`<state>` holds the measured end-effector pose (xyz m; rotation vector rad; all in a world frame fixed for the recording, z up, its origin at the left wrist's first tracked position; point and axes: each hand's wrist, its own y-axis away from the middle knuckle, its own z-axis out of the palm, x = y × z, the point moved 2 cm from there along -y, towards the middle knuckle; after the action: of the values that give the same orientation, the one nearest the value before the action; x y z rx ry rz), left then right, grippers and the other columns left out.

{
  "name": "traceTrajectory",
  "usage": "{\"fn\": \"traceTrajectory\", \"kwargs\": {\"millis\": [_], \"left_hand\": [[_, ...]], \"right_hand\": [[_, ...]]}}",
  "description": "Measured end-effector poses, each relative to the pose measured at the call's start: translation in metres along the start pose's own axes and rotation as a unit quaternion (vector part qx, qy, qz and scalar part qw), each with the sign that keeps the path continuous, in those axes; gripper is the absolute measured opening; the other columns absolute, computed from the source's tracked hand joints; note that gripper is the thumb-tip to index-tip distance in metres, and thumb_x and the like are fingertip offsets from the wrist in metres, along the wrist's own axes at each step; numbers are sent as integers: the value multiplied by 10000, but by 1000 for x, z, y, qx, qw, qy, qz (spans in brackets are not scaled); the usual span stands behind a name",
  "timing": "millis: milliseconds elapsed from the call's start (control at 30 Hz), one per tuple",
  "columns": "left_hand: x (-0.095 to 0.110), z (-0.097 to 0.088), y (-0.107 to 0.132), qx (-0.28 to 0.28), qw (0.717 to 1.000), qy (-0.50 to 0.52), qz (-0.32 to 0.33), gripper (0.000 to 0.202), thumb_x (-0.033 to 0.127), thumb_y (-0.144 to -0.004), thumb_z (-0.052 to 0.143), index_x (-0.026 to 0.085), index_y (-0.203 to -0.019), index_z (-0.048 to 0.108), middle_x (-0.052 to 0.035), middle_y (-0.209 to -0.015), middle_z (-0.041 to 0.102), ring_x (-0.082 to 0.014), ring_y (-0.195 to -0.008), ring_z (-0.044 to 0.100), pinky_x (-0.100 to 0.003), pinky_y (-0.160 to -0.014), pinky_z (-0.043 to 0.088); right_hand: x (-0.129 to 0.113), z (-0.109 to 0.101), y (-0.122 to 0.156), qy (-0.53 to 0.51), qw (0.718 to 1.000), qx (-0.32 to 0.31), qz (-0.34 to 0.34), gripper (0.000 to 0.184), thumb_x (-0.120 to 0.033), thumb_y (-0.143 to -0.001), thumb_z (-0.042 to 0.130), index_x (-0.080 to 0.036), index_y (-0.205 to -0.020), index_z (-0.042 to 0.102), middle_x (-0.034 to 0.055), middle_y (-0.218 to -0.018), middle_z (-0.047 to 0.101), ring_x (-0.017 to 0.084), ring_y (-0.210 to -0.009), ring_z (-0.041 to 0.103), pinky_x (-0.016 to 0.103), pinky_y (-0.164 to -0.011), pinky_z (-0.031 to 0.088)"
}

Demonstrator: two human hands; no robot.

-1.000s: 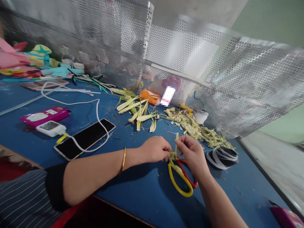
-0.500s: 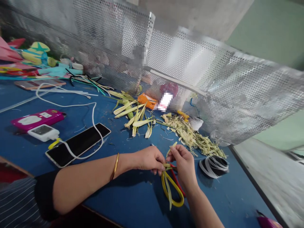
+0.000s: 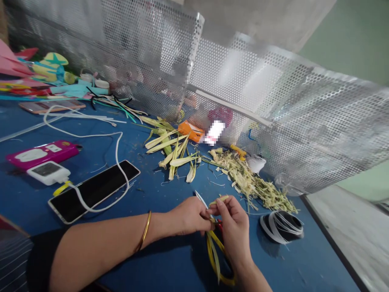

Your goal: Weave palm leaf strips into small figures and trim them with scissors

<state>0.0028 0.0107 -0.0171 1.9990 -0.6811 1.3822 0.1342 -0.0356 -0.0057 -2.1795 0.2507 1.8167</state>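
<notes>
My left hand and my right hand meet over the blue table, both pinched on a thin pale-green leaf strip folded between the fingertips. A long end of the strip hangs down toward me. Under the hands lie scissors with yellow and red handles, their blade tip poking out above my left fingers. A gold bangle rings my left wrist.
Cut leaf strips and a heap of leaf trimmings lie beyond the hands. A black roll of white tape sits to the right. A phone, white charger, pink device and cable lie left. Perforated metal screens stand behind.
The hands drew closer to me and lower in view. The upright strip end has been bent over sideways between the fingertips, and the scissor blade tip now shows above the left hand.
</notes>
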Motion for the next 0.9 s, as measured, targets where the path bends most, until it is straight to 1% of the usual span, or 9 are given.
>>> {"fn": "traceTrajectory", "kwargs": {"millis": [100, 200, 267, 300, 333, 400, 500, 700, 900], "left_hand": [[2, -2, -2, 33, 999, 0, 12, 214, 283, -687, 595, 157, -527, 660, 4, -504, 595, -118, -527, 529, -215, -491, 319], [5, -10, -5, 112, 993, 20, 19, 263, 336, -722, 601, 147, -553, 673, 5, -495, 576, -94, -479, 453, -222, -469, 284], [6, -15, -6, 155, 987, 46, 14, 298, 380, -744, 600, 141, -582, 677, 1, -503, 575, -87, -461, 424, -223, -462, 286], [7, -16, -6, 164, 985, 55, 11, 312, 394, -750, 600, 139, -588, 674, -2, -507, 575, -86, -457, 422, -223, -461, 291], [7, -16, -6, 166, 984, 59, 9, 317, 397, -754, 598, 137, -587, 668, -4, -511, 576, -86, -454, 424, -221, -460, 297], [8, -15, -4, 148, 987, 58, 9, 306, 377, -756, 588, 137, -581, 661, -6, -517, 581, -85, -452, 436, -216, -457, 307], [10, -10, -2, 102, 994, 48, 4, 278, 347, -751, 574, 139, -590, 665, -1, -524, 585, -86, -443, 453, -208, -444, 315], [10, -9, -2, 90, 995, 30, 22, 273, 341, -753, 575, 145, -585, 664, 6, -517, 579, -83, -441, 473, -198, -444, 329], [15, -11, -1, 96, 994, 52, 10, 259, 317, -755, 600, 150, -563, 652, 14, -514, 578, -73, -431, 462, -202, -448, 338]], "right_hand": [[-2, -4, -2, 54, 997, 8, -59, 269, -439, -878, 565, -196, -764, 587, 19, -719, 657, 177, -689, 627, 309, -691, 486], [-3, -16, -8, 150, 971, 125, -137, 257, -443, -856, 585, -195, -903, 635, 63, -951, 669, 218, -937, 603, 352, -853, 440], [-2, -24, -12, 150, 958, 210, -127, 335, -472, -805, 643, -194, -993, 632, 67, -1014, 644, 222, -971, 574, 346, -859, 425], [0, -25, -13, 116, 965, 218, -93, 375, -492, -783, 665, -191, -1004, 629, 52, -949, 638, 206, -895, 577, 327, -802, 438], [3, -24, -15, 64, 978, 193, -42, 399, -511, -771, 677, -185, -997, 631, 24, -836, 620, 180, -777, 566, 302, -719, 442], [9, -16, -15, -60, 993, 75, 73, 401, -532, -763, 691, -178, -945, 647, -42, -611, 518, 126, -560, 473, 258, -563, 397], [12, -3, -10, -188, 968, -46, 159, 352, -499, -721, 756, -168, -783, 655, -66, -505, 463, 82, -463, 406, 217, -483, 344], [16, -3, -11, -265, 938, 20, 222, 342, -382, -555, 877, -143, -700, 680, -48, -498, 550, 60, -418, 445, 189, -443, 386], [13, -7, -14, -271, 938, 20, 216, 325, -375, -586, 862, -129, -718, 696, -24, -527, 588, 68, -421, 478, 192, -425, 409]]}}
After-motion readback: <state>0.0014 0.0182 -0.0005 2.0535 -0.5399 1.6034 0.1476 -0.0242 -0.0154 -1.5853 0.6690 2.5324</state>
